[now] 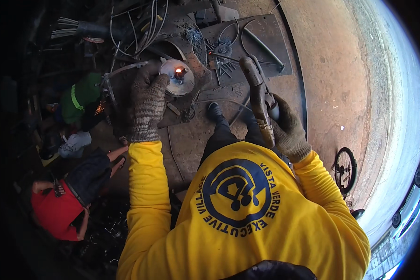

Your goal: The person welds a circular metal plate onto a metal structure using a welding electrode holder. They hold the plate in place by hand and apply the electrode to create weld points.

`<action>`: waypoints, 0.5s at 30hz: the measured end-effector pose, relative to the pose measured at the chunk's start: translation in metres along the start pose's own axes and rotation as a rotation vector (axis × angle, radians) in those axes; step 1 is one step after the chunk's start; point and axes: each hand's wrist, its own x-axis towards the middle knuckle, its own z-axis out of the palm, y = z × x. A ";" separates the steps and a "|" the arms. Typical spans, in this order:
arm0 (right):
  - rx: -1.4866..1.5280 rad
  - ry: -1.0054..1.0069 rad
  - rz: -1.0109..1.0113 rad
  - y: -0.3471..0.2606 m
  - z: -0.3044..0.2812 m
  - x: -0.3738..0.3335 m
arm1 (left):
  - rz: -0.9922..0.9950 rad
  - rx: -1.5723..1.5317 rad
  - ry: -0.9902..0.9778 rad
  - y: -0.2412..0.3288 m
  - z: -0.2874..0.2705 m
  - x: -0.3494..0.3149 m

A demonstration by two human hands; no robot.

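Observation:
A round grey metal disc (184, 87) is ahead of me, with a short piece on its face glowing orange. My left hand (148, 100), in a knitted work glove, closes at the disc's left edge, its thumb against the rim. Part of its fingers is hidden in shadow. On the right, my gloved right hand (288, 128) grips a worn welding electrode holder (255, 86), tilted up and to the left. From its jaw a thin welding rod (225, 57) points left, red-hot at the tip and apart from the disc.
A dark steel plate (270, 39) carries a tube (264, 50), cables and loose rods. Bundled rods (66, 28) lie far left. At left are a person in green (81, 99), near orange sparks (99, 108), and a person in red (56, 210). A bicycle wheel (345, 170) stands right.

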 end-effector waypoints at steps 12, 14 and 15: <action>0.012 -0.106 0.004 0.012 0.007 0.007 | 0.266 0.467 -0.209 0.001 -0.002 -0.005; 0.013 -0.109 0.002 0.014 0.009 0.008 | 0.288 0.458 -0.181 -0.008 -0.001 -0.003; 0.019 -0.109 -0.010 0.014 0.010 0.008 | 0.309 0.429 -0.168 -0.009 0.002 -0.002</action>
